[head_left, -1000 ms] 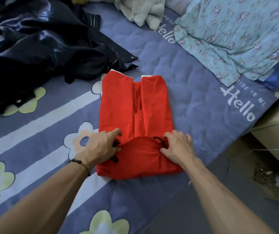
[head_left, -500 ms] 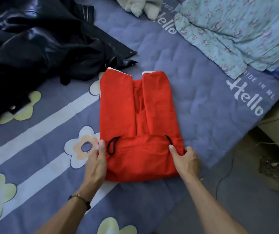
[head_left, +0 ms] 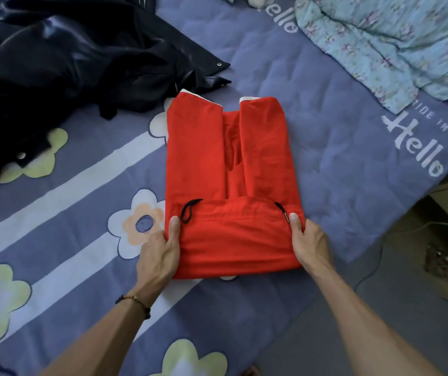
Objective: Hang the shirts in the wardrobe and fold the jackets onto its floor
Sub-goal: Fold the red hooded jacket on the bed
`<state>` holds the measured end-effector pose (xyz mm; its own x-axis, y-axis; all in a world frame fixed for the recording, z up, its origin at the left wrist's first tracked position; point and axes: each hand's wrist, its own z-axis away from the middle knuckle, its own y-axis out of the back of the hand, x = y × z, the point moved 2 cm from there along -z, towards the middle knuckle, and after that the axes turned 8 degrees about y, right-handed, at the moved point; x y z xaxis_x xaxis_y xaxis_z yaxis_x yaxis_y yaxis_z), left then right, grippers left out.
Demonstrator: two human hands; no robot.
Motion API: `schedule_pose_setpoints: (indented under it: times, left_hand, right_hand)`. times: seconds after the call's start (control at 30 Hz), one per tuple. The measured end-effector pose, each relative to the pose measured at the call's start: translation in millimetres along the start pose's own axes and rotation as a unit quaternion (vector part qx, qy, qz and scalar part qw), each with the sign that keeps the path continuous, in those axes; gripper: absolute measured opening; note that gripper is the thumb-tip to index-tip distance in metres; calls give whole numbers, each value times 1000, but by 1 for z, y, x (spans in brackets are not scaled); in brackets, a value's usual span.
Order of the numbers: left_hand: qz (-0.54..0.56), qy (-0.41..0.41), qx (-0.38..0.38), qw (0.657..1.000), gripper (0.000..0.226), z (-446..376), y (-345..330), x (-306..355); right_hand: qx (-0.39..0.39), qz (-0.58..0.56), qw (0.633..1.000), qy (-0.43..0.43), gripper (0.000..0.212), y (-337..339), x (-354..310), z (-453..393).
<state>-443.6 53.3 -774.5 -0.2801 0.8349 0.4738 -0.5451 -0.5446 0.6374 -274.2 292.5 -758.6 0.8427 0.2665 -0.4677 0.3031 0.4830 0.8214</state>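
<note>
Folded jacket (head_left: 231, 185) on bed (head_left: 325, 164), leather jacket (head_left: 68, 63) behind-left, quilt (head_left: 393, 42) behind-right

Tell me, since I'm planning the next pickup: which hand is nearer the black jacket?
Left. The left hand grips the red jacket's left edge, below the black jacket; the right hand grips the far edge.

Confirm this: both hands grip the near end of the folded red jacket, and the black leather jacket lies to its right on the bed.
Not quite. In the head view the black leather jacket lies to the left of the red jacket, not right. The left hand and right hand do grip its near end.
</note>
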Motion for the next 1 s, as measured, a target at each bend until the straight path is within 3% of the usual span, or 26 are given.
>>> schedule_pose_setpoints:
  times: [0.13,0.23,0.3,0.37,0.4,0.43,0.5,0.57,0.63,0.7,0.77,0.83,0.93,1.0]
  left_hand:
    - [22,9,17,1000,51,-5,9,4]
    - [41,-12,61,997,12,-6,16,12]
    - [-18,-129,131,983,33,0,18,19]
    - [-143,-336,160,917,45,10,12,28]
    - [-217,-400,128,881,45,13,4,29]
    - [-283,-414,78,862,46,13,-4,28]
    - [-363,-340,-29,867,58,10,-11,29]
    - [-389,-296,-58,870,69,1,-15,29]
    - [-381,-289,-72,875,68,-3,-15,35]
    - [-373,-284,-76,880,60,-1,-13,39]
    - [-401,-287,-64,868,54,2,-9,45]
    - [-422,-313,-34,850,48,7,-4,48]
    - [-395,-420,47,816,35,25,-5,65]
    - [-393,-462,49,793,49,40,-14,71]
  right_hand:
    - [-11,55,998,-35,57,-1,-2,-4]
    - [30,68,996,-45,49,-2,0,-5]
    - [121,62,991,-17,34,0,-5,0]
    - [225,68,966,109,30,1,-18,17]
    - [234,71,950,195,37,-1,-27,30]
    - [185,81,937,284,50,-8,-33,45]
    - [12,162,891,424,84,-26,-37,76]
    - [-87,279,835,467,104,-40,-26,89]
    - [-83,315,846,422,96,-50,-26,81]
    - [-35,301,875,378,68,-55,-36,69]
    - [-39,298,880,367,52,-58,-45,61]
    - [-56,294,870,393,49,-54,-41,61]
    - [-87,268,845,456,55,-18,-11,71]
    - [-119,280,822,481,60,8,17,76]
